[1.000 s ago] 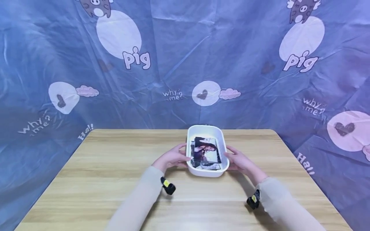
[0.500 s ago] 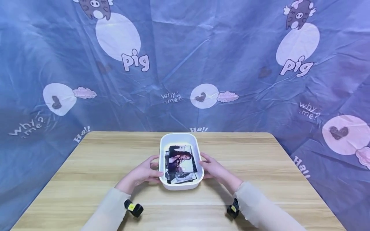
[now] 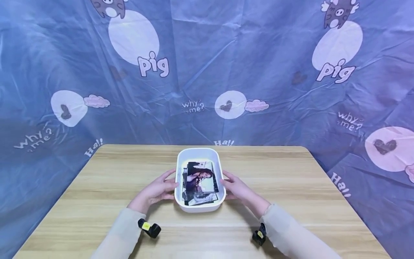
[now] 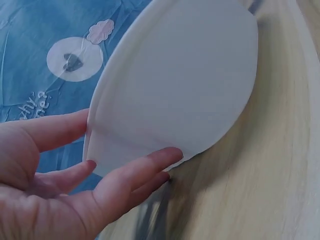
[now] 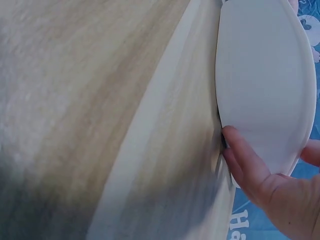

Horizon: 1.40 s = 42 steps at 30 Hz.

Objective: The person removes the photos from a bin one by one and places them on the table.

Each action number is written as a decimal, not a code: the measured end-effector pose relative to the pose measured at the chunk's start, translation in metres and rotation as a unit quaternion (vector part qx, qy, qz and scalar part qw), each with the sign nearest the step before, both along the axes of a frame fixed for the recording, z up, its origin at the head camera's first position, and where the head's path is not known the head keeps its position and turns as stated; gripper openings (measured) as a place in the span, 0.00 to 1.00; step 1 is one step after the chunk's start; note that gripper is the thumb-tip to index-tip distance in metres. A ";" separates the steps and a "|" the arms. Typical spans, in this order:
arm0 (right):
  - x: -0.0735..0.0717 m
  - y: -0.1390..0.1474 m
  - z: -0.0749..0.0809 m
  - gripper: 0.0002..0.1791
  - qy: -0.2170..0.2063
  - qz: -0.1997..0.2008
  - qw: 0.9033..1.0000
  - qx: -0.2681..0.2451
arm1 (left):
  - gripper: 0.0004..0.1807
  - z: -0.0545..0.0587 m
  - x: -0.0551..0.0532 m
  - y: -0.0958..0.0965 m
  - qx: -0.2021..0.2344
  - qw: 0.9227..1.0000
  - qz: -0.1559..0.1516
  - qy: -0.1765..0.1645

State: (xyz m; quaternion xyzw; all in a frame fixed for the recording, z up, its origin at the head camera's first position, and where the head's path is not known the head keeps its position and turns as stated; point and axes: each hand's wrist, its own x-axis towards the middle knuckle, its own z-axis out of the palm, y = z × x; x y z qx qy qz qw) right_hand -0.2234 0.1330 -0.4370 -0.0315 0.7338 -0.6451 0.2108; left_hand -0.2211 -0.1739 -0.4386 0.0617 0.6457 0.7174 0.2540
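A white rectangular plastic box point(image 3: 199, 209) with rounded corners sits at the middle of the table, low on its surface. Inside it lies a loose stack of photos point(image 3: 200, 180); the top one shows a person with long dark hair. My left hand point(image 3: 161, 187) holds the box's left side, its thumb at the rim and other fingertips against the outer wall and lower edge, as the left wrist view shows. On the opposite side my right hand point(image 3: 237, 187) grips the box, thumb over the rim, fingers point(image 5: 245, 155) along the wall near the bottom edge.
The light wood table point(image 3: 106, 187) ends at a far edge just behind the box. A blue printed cloth point(image 3: 200, 72) hangs behind it and along both sides. Each wrist carries a small black camera point(image 3: 149, 228).
Both hands moved the box left and a little toward me during the first half second. Since then it has hardly moved, and the left thumb has drawn back to the rim's edge.
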 end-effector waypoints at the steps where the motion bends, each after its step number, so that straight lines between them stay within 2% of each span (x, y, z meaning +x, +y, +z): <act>1: -0.001 -0.001 0.000 0.31 0.003 -0.005 1.000 0.008 | 0.44 -0.001 -0.001 0.000 0.007 1.000 0.000 -0.003; 5: -0.006 -0.006 0.008 0.33 0.049 -0.037 0.996 0.065 | 0.44 -0.001 -0.002 0.000 0.012 1.000 0.002 -0.007; 9: -0.012 -0.020 0.028 0.39 0.110 -0.099 0.982 0.119 | 0.44 0.000 -0.002 0.002 0.007 1.000 0.005 -0.007; 12: -0.017 -0.036 0.043 0.43 0.138 -0.118 0.977 0.112 | 0.44 0.000 -0.002 0.002 0.003 1.000 0.011 -0.010; 17: -0.023 -0.064 0.053 0.45 0.135 -0.105 0.982 0.084 | 0.43 0.001 -0.001 0.003 -0.002 1.000 0.021 -0.017; 23: -0.027 -0.078 0.042 0.45 0.073 -0.105 0.990 0.057 | 0.43 0.003 -0.002 0.005 -0.003 0.999 0.029 -0.022; 33: -0.029 -0.082 0.022 0.47 -0.002 -0.142 0.989 0.033 | 0.42 0.007 0.000 0.006 0.011 0.998 0.039 -0.047; 37: -0.030 -0.086 0.016 0.47 -0.001 -0.158 0.987 0.028 | 0.42 0.008 0.000 0.006 0.011 0.998 0.041 -0.046; 42: -0.033 -0.093 0.006 0.41 0.016 -0.165 0.984 0.069 | 0.42 0.008 0.000 0.006 0.010 0.998 0.041 -0.047</act>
